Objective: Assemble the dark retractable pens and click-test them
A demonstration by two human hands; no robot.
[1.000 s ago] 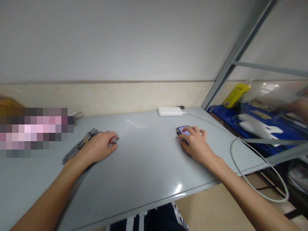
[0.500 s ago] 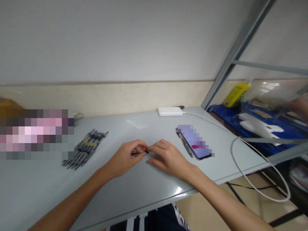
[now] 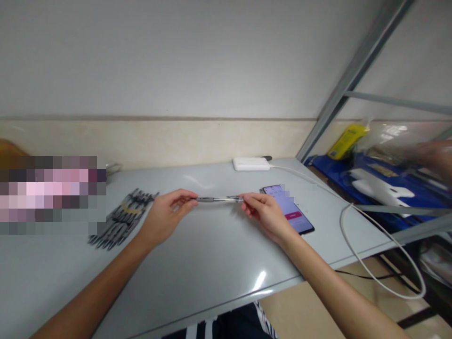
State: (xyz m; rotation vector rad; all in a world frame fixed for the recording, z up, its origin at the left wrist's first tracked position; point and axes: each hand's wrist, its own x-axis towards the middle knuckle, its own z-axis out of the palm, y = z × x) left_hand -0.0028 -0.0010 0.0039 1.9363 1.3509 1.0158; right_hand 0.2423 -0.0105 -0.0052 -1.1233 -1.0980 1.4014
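A slim grey pen [image 3: 219,199] is held level above the grey table [image 3: 197,263], one end in each hand. My left hand [image 3: 165,217] pinches its left end and my right hand [image 3: 264,214] pinches its right end. A bundle of several dark pens [image 3: 122,219] lies on the table to the left of my left hand. A phone [image 3: 294,217] with a lit screen lies flat just right of my right hand.
A white power bank [image 3: 250,164] sits at the table's back edge, its white cable [image 3: 356,221] looping off the right side. A metal frame [image 3: 349,66] and a blue shelf [image 3: 374,181] with a yellow packet [image 3: 348,139] stand to the right. A blurred patch covers the far left.
My right hand left the phone and met my left hand at the table's middle. Both then lifted one pen from the surface and now hold it stretched between them.
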